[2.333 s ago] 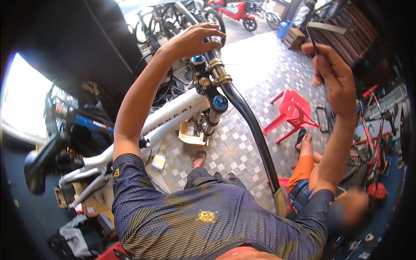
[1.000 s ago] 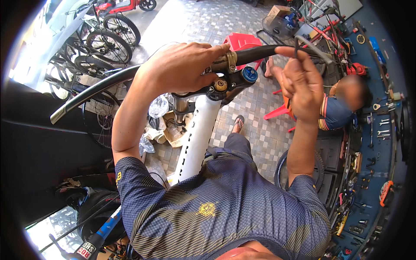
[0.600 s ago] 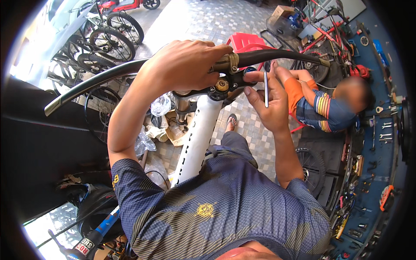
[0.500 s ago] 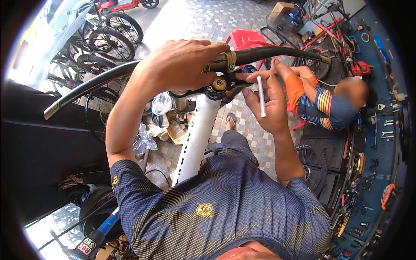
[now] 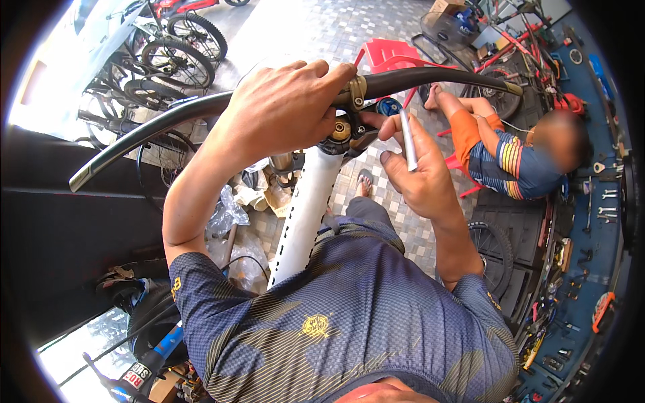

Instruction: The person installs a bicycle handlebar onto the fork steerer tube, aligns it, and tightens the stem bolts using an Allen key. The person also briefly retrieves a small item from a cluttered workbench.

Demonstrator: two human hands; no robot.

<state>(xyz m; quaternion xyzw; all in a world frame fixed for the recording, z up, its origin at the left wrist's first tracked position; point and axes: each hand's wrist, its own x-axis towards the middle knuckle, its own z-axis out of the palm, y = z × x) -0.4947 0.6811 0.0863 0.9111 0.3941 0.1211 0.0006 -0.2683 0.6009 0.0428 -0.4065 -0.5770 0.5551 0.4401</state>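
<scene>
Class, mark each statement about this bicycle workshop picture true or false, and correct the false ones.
1. The left hand grips the black handlebar. True.
2. The right hand holds a hammer. False: it holds a slim silver tool.
3. The bicycle frame tube below the handlebar is white. True.
4. The red plastic chair hangs on the wall. False: it stands on the tiled floor.

We saw a cardboard box [image 5: 445, 7] at the upper middle edge, crumpled clear plastic wrapping [image 5: 228, 215] at centre left, and a white-and-red label [image 5: 140, 377] at lower left.
</scene>
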